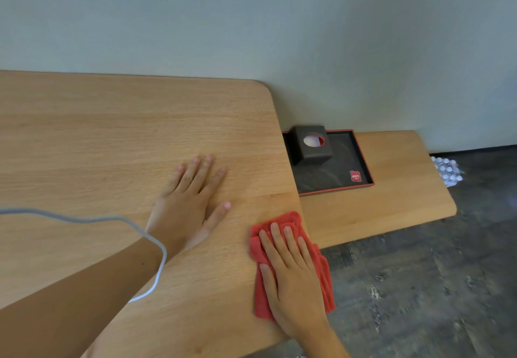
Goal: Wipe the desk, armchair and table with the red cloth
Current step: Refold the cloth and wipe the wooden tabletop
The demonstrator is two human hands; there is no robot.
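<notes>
A light wooden desk [112, 133] fills the left and middle of the head view. The red cloth [260, 301] lies crumpled at the desk's right edge, partly hanging over it. My right hand [291, 276] presses flat on the cloth, fingers together and pointing away from me. My left hand [190, 203] rests flat on the bare wood to the left of the cloth, fingers spread, holding nothing. A thin grey cable [84, 219] loops across my left forearm.
A lower wooden shelf [405, 189] runs along the wall to the right of the desk. On it sits a dark tray with a red rim [363, 159] holding a dark tissue box [313, 145]. A pack of bottles [447, 170] stands on the grey floor [419, 287].
</notes>
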